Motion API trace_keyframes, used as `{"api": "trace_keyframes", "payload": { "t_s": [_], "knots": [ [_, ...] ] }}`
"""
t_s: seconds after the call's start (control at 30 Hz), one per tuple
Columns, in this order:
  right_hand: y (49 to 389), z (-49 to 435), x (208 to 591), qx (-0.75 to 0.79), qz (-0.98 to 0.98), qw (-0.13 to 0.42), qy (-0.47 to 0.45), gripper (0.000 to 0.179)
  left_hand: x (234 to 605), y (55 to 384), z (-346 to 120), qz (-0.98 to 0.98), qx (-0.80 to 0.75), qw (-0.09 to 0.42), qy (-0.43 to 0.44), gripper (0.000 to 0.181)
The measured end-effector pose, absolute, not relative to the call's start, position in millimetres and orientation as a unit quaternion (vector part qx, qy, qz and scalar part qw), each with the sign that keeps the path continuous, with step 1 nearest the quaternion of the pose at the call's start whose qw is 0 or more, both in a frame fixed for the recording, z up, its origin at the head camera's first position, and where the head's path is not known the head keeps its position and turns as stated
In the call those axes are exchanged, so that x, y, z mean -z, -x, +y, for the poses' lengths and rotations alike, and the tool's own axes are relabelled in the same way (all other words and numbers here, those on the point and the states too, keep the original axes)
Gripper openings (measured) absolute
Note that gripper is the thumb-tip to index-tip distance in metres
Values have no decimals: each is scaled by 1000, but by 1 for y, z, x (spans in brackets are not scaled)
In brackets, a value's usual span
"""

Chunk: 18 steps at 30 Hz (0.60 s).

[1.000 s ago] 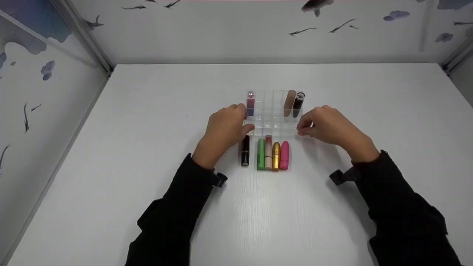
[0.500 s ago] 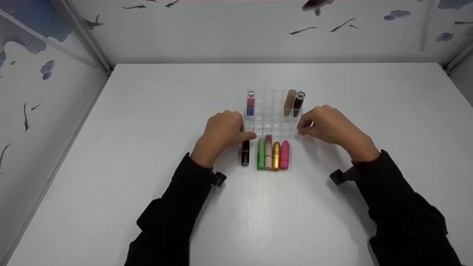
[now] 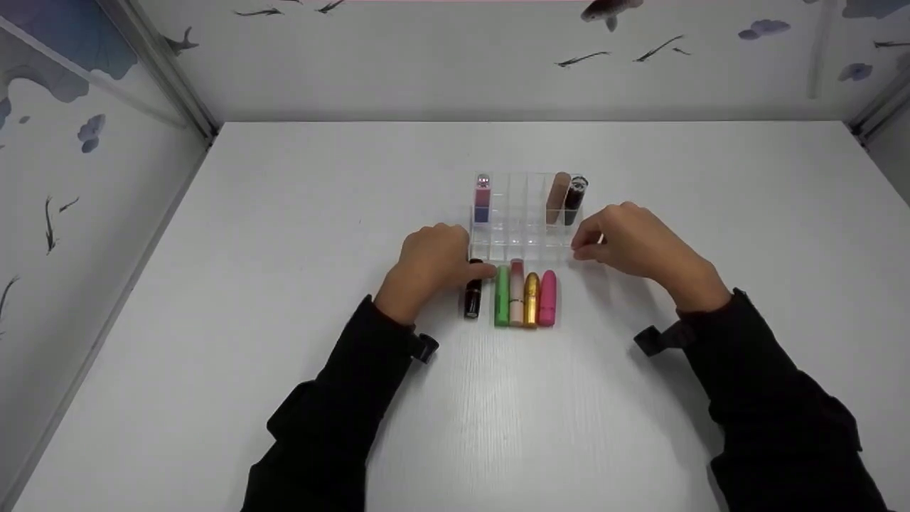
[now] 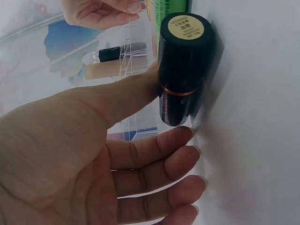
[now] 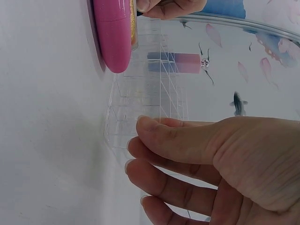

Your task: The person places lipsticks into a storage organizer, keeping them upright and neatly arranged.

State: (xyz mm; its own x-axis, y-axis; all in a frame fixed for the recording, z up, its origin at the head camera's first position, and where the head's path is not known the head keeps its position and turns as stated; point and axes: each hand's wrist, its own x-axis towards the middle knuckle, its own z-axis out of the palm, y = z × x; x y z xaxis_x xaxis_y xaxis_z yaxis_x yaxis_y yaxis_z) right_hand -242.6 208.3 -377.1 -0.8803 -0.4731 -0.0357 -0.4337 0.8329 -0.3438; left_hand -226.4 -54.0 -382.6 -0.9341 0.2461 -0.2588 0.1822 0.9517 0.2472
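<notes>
Nearest are two black sleeves (image 3: 320,419), each with one black wrist mount (image 3: 424,347), behind the hands. Five tubes lie on the white table (image 3: 320,213). One black tube (image 3: 472,304) lies under the thumb of the left hand (image 3: 430,259); that hand is spread fairly wide, its fingers loosely curved and their tips just beside the tube's far end, with no grip closed round it. Four more lie close together between the two hands, just right of the left thumb: one green tube (image 3: 502,299), one pale pink tube (image 3: 517,306), one gold tube (image 3: 531,302) and one bright pink tube (image 3: 547,299). The right hand (image 3: 633,238) has thumb and forefinger drawn together, pinching the near right corner of one clear organizer (image 3: 526,235), which stands between the hands. Farther off, the organizer's back row holds three tubes: one pink-and-blue tube (image 3: 482,199) beyond the left hand, and one tan tube (image 3: 558,195) and one dark tube (image 3: 574,203) side by side beyond the right fingertips. Past both hands rises the patterned far wall (image 3: 455,64).
</notes>
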Motion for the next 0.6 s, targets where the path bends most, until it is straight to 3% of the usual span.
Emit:
{"api": "trace_keyframes", "payload": {
  "t_s": [0.6],
  "knots": [
    [242,208,377,166,956,62,236,5,384,226,-53,978,-94,145,-112,44]
  ]
}}
